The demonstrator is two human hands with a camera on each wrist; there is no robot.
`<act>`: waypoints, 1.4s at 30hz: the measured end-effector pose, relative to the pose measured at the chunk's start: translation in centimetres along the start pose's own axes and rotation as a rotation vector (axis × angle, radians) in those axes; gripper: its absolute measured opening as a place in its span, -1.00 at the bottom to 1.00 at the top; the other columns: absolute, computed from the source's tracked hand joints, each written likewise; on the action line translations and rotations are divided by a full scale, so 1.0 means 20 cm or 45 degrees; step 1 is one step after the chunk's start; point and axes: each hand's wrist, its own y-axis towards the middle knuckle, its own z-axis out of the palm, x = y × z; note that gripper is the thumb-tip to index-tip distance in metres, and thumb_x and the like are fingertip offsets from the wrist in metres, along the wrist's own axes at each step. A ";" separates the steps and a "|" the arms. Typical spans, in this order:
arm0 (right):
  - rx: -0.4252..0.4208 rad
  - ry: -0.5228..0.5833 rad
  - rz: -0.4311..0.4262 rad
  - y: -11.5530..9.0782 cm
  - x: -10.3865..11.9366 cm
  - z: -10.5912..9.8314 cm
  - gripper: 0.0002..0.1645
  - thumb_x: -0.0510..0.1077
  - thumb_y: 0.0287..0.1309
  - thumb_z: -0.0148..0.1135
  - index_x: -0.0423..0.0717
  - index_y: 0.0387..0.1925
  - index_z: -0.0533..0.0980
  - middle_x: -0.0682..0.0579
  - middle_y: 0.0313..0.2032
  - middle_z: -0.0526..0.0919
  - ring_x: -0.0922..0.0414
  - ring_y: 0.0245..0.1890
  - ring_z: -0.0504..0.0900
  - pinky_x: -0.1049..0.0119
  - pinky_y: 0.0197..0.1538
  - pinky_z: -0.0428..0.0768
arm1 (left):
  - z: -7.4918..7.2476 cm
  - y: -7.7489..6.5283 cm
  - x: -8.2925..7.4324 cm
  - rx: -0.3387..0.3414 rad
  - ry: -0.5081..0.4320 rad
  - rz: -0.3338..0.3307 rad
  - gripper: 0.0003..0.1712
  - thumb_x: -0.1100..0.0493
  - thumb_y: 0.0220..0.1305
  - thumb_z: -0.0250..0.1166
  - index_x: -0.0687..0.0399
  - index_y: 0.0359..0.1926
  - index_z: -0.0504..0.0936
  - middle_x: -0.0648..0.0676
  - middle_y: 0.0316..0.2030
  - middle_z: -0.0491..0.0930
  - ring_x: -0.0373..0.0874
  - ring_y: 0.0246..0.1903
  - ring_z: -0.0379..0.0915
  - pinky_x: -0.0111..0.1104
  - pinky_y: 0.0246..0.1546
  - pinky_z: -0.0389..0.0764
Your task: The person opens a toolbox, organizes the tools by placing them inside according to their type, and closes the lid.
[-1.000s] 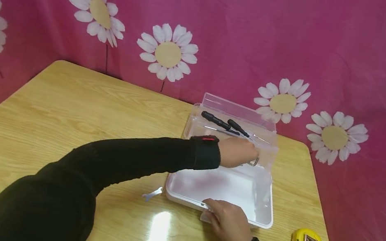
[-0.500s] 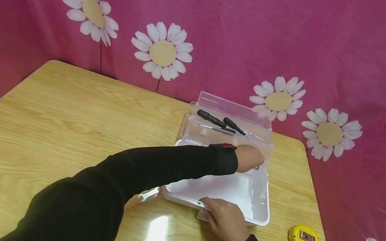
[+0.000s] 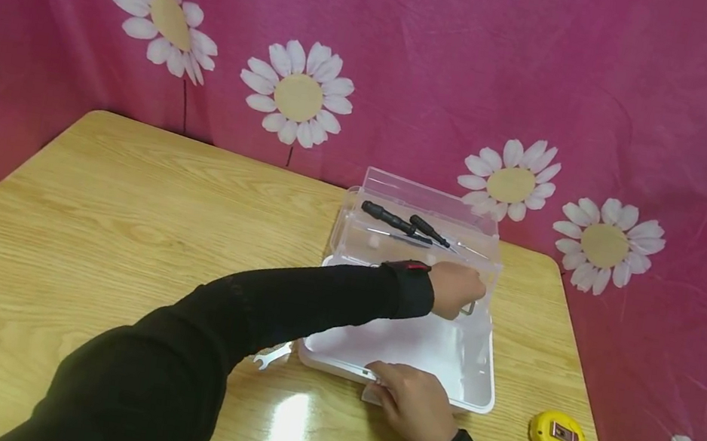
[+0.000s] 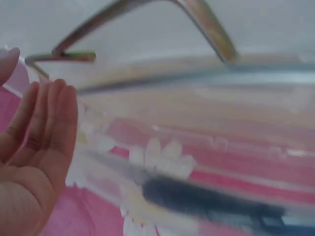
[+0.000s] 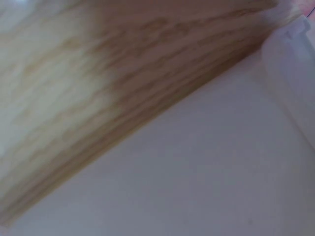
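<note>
A white storage box [image 3: 491, 367] stands with its translucent upper part [image 3: 430, 190] raised at the back. My left hand [image 3: 455, 290] reaches across into the box's far right side. In the left wrist view, its fingers [image 4: 58, 118] are nearly straight and together, the thumb apart, fingertips right at one end of a thin metal rod [image 4: 197, 78]. A bent metal bar [image 4: 115, 17] shows above that rod. My right hand [image 3: 415, 406] grips the box's front rim beside a hanging latch; that hand is out of its wrist view, which shows the white box wall [image 5: 187, 167].
Two black-handled screwdrivers, the larger one [image 3: 388, 216] and a smaller one [image 3: 429, 229], lie in the raised translucent part with thin metal tools. A small open-end wrench [image 3: 271, 355] lies left of the box. A yellow tape measure [image 3: 557, 440] sits near the table's right edge.
Over the last second my left hand has moved slightly to the right inside the box. The right hand has kept its grip on the front rim. The head view has shifted a little.
</note>
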 end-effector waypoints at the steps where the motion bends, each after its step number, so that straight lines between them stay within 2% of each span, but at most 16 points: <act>1: 0.003 0.000 -0.001 0.00 0.00 0.00 -0.75 -0.13 -0.07 0.41 0.06 -0.26 0.60 0.22 -0.43 0.71 0.31 -0.40 0.66 0.38 -0.36 0.58 | 0.00 -0.01 0.01 0.001 0.004 0.003 -0.76 0.30 0.21 0.18 0.08 -0.08 0.59 -0.01 -0.13 0.61 -0.27 -0.23 0.46 -0.50 -0.26 0.46; 5: 0.018 -0.003 0.014 0.00 0.01 -0.01 -0.75 -0.13 -0.06 0.40 0.06 -0.25 0.60 0.21 -0.41 0.72 0.29 -0.37 0.68 0.36 -0.34 0.59 | -0.04 -0.07 0.05 0.046 -0.051 0.013 -0.73 0.30 0.21 0.21 0.08 -0.05 0.59 -0.01 -0.12 0.59 -0.26 -0.26 0.39 -0.49 -0.20 0.46; 11: 0.012 -0.008 0.009 0.00 0.00 0.00 -0.74 -0.11 -0.07 0.40 0.05 -0.25 0.60 0.20 -0.37 0.74 0.27 -0.35 0.69 0.36 -0.32 0.61 | -0.12 -0.26 0.14 0.125 -0.104 0.004 -0.58 0.24 0.10 0.36 0.06 0.04 0.61 0.00 -0.02 0.62 -0.19 -0.05 0.54 -0.42 0.01 0.54; 15: -0.014 -0.013 -0.021 0.00 0.00 0.01 -0.75 -0.11 -0.07 0.40 0.05 -0.26 0.60 0.19 -0.38 0.74 0.27 -0.37 0.69 0.37 -0.34 0.60 | -0.15 -0.44 0.20 0.110 -0.101 -0.019 -0.57 0.20 0.06 0.41 0.05 0.01 0.63 0.01 -0.03 0.64 -0.15 -0.05 0.54 -0.36 0.00 0.55; 22: -0.051 -0.033 -0.053 0.00 0.00 0.01 -0.75 -0.12 -0.09 0.41 0.05 -0.28 0.59 0.18 -0.43 0.72 0.26 -0.42 0.68 0.38 -0.40 0.57 | -0.14 -0.80 0.32 -0.045 -0.155 -0.126 -0.61 0.24 0.04 0.41 0.11 -0.04 0.65 0.07 -0.09 0.65 -0.11 -0.08 0.56 -0.28 -0.02 0.57; 27: -0.064 -0.016 -0.057 0.00 0.01 0.00 -0.74 -0.11 -0.11 0.42 0.03 -0.30 0.59 0.17 -0.44 0.72 0.27 -0.44 0.67 0.40 -0.41 0.56 | -0.05 -1.00 0.41 -0.143 -0.180 -0.222 -0.68 0.25 -0.03 0.45 0.15 -0.16 0.69 0.08 -0.23 0.66 -0.11 -0.19 0.58 -0.25 -0.11 0.61; 31: -0.047 -0.009 -0.054 0.00 0.01 0.00 -0.74 -0.11 -0.11 0.42 0.03 -0.29 0.59 0.17 -0.44 0.72 0.27 -0.45 0.67 0.41 -0.41 0.56 | 0.10 -1.11 0.41 -0.134 -0.216 -0.289 -0.76 0.21 -0.03 0.45 0.14 -0.27 0.69 0.06 -0.33 0.64 -0.13 -0.31 0.55 -0.27 -0.25 0.61; 34: -0.042 -0.018 -0.046 0.00 0.01 -0.01 -0.74 -0.11 -0.11 0.42 0.03 -0.30 0.59 0.17 -0.44 0.72 0.26 -0.45 0.66 0.40 -0.42 0.56 | 0.26 -1.16 0.38 -0.125 -0.253 -0.286 -0.86 0.23 0.01 0.38 0.13 -0.34 0.69 0.04 -0.37 0.64 -0.12 -0.36 0.55 -0.32 -0.34 0.59; 37: -0.048 -0.022 -0.042 -0.01 0.01 -0.01 -0.74 -0.10 -0.11 0.42 0.03 -0.29 0.58 0.17 -0.43 0.72 0.26 -0.44 0.67 0.39 -0.41 0.56 | 0.39 -1.17 0.33 -0.130 -0.234 -0.261 -0.92 0.23 -0.08 0.39 0.06 -0.50 0.64 -0.05 -0.49 0.57 -0.20 -0.47 0.49 -0.41 -0.50 0.50; 39: -0.056 -0.021 -0.049 -0.01 0.00 -0.01 -0.73 -0.10 -0.11 0.41 0.04 -0.29 0.58 0.17 -0.43 0.72 0.26 -0.44 0.67 0.39 -0.41 0.56 | 0.45 -1.16 0.29 -0.130 -0.177 -0.241 -0.84 0.19 -0.15 0.43 -0.01 -0.60 0.56 -0.10 -0.57 0.50 -0.23 -0.52 0.43 -0.44 -0.58 0.42; 42: -0.070 -0.020 -0.059 -0.01 0.00 0.00 -0.73 -0.10 -0.12 0.41 0.04 -0.29 0.58 0.18 -0.45 0.71 0.27 -0.46 0.66 0.40 -0.42 0.55 | 0.49 -1.14 0.26 -0.128 -0.079 -0.228 -0.71 0.11 -0.23 0.47 -0.06 -0.66 0.45 -0.11 -0.60 0.43 -0.22 -0.55 0.39 -0.41 -0.63 0.34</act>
